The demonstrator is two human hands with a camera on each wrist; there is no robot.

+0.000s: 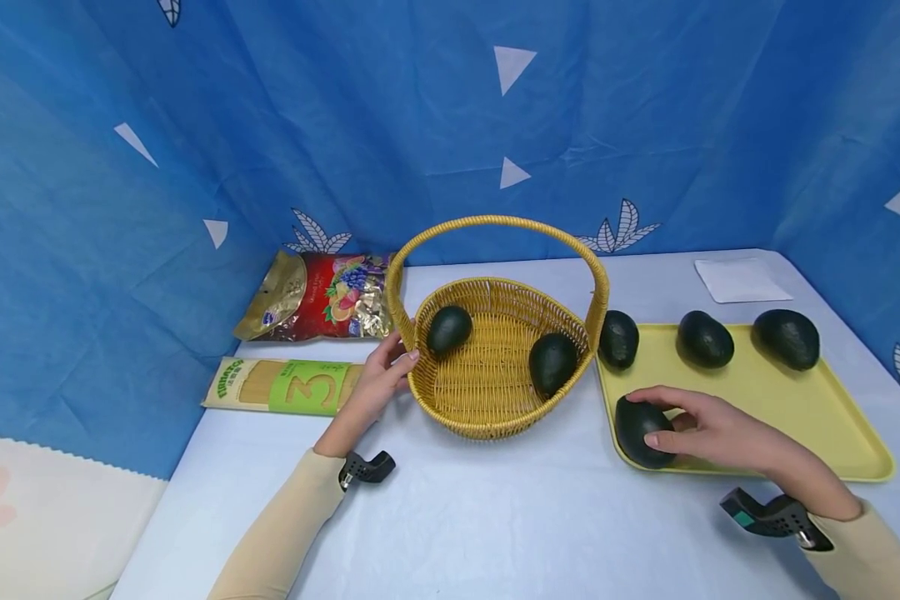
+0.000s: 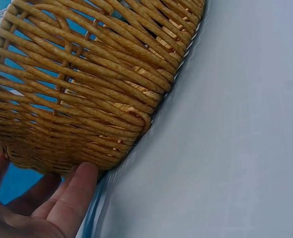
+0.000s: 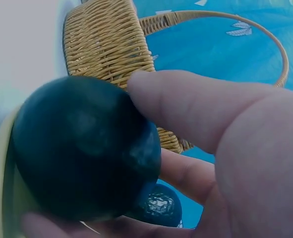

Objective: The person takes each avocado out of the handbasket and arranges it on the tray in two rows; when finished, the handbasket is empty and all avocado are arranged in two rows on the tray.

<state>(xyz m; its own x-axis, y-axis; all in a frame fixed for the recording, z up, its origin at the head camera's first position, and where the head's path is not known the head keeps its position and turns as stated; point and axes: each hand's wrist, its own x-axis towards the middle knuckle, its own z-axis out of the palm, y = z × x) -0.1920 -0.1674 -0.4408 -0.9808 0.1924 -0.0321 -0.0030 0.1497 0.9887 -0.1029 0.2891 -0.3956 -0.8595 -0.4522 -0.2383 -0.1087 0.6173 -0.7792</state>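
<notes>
A yellow wicker basket [image 1: 487, 429] with a tall handle stands mid-table, with one avocado [image 1: 449, 330] at its left and another avocado [image 1: 552, 364] at its right. My left hand [image 1: 381, 377] holds the basket's left side, thumb at the rim and fingers [image 2: 74, 198] against the outer weave. My right hand [image 1: 708, 429] grips a dark avocado [image 3: 82, 148] between thumb and fingers, over the near left corner of a yellow tray [image 1: 795, 408]. Three more avocados [image 1: 705, 339] lie along the tray's far side.
Left of the basket lie a red and gold fruit-print bag [image 1: 330, 296] and a pack of spaghetti [image 1: 285, 386] with a green label. A white sheet [image 1: 742, 280] is behind the tray. Blue cloth [image 1: 450, 108] hangs at the table's back and sides.
</notes>
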